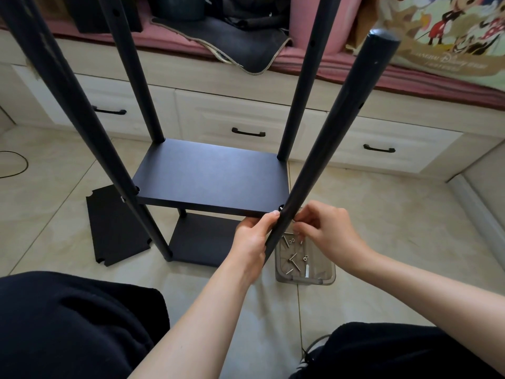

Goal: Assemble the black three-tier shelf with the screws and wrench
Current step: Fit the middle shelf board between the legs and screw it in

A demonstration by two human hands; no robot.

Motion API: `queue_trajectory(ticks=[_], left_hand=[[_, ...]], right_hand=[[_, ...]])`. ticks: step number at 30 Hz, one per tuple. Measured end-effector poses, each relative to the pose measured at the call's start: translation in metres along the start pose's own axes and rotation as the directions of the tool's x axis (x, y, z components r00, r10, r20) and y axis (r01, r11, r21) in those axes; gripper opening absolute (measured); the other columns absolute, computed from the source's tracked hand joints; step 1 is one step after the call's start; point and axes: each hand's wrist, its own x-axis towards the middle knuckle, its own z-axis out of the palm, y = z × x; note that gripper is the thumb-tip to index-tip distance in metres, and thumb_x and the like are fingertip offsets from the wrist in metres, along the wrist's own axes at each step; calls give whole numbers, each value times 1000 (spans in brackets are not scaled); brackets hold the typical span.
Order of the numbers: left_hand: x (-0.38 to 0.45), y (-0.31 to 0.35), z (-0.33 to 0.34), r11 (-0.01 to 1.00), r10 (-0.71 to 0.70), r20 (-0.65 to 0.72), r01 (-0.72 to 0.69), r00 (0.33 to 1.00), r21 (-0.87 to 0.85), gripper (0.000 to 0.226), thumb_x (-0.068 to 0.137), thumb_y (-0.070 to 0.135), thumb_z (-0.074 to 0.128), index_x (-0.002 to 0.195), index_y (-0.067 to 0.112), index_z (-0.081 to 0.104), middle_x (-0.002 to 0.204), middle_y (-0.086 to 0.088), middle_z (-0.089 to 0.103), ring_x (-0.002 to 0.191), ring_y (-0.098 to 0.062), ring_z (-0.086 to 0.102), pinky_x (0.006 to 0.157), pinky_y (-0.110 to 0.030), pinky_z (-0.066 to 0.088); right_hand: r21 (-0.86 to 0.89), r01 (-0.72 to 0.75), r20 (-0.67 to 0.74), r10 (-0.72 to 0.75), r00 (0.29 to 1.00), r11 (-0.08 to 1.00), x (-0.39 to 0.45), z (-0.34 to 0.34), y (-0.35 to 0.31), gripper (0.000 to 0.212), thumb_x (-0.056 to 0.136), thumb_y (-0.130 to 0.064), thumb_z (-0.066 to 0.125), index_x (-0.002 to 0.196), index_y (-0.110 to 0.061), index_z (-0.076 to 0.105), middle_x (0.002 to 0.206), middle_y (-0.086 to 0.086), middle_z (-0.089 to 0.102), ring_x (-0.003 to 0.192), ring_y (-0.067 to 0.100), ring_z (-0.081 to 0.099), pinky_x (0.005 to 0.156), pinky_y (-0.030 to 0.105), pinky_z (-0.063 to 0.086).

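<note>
Steadiness is given to the near post point(322, 157) by the left hand point(252, 236) gripping it, while something hidden, probably a screw, is pinched at its hole by the right hand point(323, 231).

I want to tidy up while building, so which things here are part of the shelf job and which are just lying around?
Job: near right pole, middle shelf board, loose board on floor, tray of screws, left hand, right hand.
Lying about: dark mat, cartoon bag, floor cable.
</note>
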Motion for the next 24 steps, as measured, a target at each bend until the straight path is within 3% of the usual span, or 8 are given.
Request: queue_trajectory(ticks=[4,7,10,12,15,18,24], left_hand=[[-1,1,-1,1000,2,18,-2,1000,17,22,95,15,66,113,2,69,107,-12,74,98,-18,72,74,-24,53],[-3,3,-1,1000,-11,14,10,1000,27,17,95,16,66,108,5,70,101,-7,75,91,-12,73,63,-17,53],[-4,5,-1,1000,-13,14,13,1000,18,19,95,14,66,110,3,69,101,-9,74,90,-13,72,62,-16,52],[-5,5,-1,1000,-8,22,8,1000,6,22,96,13,65,113,0,68,101,-11,73,89,-14,72,64,-19,53],[-6,7,1,1000,-21,32,21,999,-13,27,96,13,65,117,-3,66,104,-12,72,95,-18,70,73,-24,53],[-7,9,1,999,-37,50,39,998,-33,23,96,14,65,115,1,67,102,-10,72,94,-17,70,67,-22,53],[-5,8,0,999,-17,44,19,999,-44,30,95,13,66,119,-5,66,107,-14,73,105,-23,69,81,-30,54]], right_hand=[[27,22,-9,-22,1000,999,6,0,2,29,80,-5,77,88,-24,57,64,-1,72,57,8,68,64,25,54],[-26,103,38,-102,994,994,9,-1,1,52,81,-8,77,93,-47,45,66,-10,69,59,3,66,60,17,50],[-33,121,86,-118,989,992,13,-3,2,50,82,-7,76,90,-49,50,70,-7,69,62,8,66,64,28,55],[-14,132,111,-130,985,991,15,-6,3,46,82,-5,76,89,-43,52,69,-1,70,62,11,67,67,34,56],[-5,140,128,-138,982,990,18,-7,4,44,82,-5,77,88,-41,54,71,2,71,61,9,67,67,31,55],[-4,137,144,-135,980,991,20,-7,5,41,81,-5,78,87,-39,56,70,-1,70,60,9,67,66,30,55],[7,161,143,-160,977,987,20,-5,9,60,82,-7,77,86,-60,50,73,-14,69,54,7,67,56,21,54]])
